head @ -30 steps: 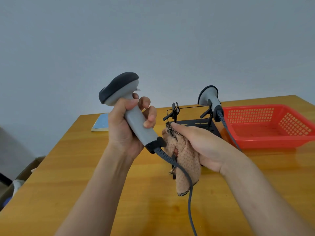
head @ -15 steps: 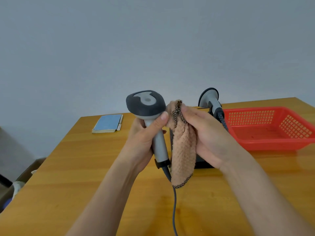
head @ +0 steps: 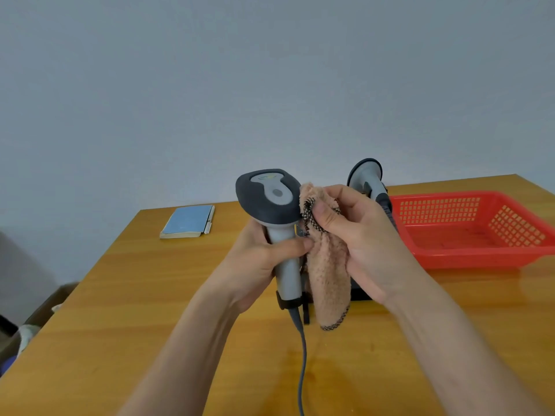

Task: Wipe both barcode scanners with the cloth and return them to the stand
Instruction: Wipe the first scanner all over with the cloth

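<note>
Varnished wooden table (head: 150, 295) against plain grey wall (head: 270, 70). Left hand (head: 258, 265) clasps scanner (head: 270, 199) handle; right hand (head: 360, 244) pinches cloth (head: 327, 265) against its head. Red basket (head: 480, 253) far right.

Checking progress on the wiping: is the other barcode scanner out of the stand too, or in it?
In it. The second scanner stands head-up behind the right hand, cable end down in the stand.
</note>
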